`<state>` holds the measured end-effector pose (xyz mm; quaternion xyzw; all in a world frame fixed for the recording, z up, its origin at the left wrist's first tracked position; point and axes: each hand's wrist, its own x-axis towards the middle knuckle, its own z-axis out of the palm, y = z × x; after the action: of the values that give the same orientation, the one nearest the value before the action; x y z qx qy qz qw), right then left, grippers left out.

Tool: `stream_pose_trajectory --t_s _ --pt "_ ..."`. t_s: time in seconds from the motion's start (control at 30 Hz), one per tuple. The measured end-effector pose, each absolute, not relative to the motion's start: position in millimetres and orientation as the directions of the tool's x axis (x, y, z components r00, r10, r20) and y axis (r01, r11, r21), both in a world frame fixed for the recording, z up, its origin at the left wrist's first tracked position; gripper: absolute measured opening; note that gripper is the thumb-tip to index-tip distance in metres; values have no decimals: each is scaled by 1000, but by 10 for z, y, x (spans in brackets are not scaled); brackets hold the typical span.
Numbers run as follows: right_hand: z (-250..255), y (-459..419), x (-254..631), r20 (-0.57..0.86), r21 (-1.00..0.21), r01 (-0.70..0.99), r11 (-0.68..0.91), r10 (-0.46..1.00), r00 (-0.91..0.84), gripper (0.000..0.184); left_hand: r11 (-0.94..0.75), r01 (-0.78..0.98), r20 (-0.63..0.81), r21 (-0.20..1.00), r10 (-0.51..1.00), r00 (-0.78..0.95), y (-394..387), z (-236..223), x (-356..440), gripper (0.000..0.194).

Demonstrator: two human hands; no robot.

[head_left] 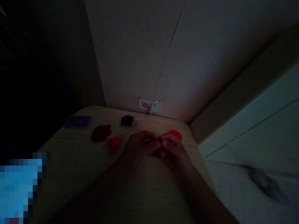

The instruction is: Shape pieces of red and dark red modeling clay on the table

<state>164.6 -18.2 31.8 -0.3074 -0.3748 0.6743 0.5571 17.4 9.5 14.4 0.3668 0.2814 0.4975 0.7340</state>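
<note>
Just below the frame's centre, left hand (pixel 138 145) and right hand (pixel 177 150) together pinch a small dark piece (pixel 160 140) over the tabletop (pixel 149 189), where a fingertip slip in dim light could drop it.

Dark piece (pixel 160 141) mostly hidden between fingers (pixel 153 145); forearms (pixel 205 194) cut off below.

Dark held bit (pixel 160 140), dark-spotted red disc (pixel 177 134), red lump (pixel 114 143), purple packet (pixel 78 121), wood-grained tabletop (pixel 149 186).
</note>
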Motion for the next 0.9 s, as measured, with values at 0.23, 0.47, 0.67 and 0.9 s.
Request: stream_pose_trajectory --t_s 0.23,0.47,0.67,0.9 --pt "356 -194 1648 4 -858 -503 -103 978 -207 18 206 -503 -33 840 943 332 98 136 162 38" --pt "317 -171 1629 33 -846 -527 -79 979 -199 18 258 -522 -54 813 926 374 53 196 146 37" --pt "310 -175 1643 22 -854 -513 -84 980 -197 19 287 -521 -64 804 913 404 38 214 128 34" --pt "285 -181 1662 35 -873 -482 -76 976 -216 17 289 -487 -84 824 913 398 79 179 140 38"
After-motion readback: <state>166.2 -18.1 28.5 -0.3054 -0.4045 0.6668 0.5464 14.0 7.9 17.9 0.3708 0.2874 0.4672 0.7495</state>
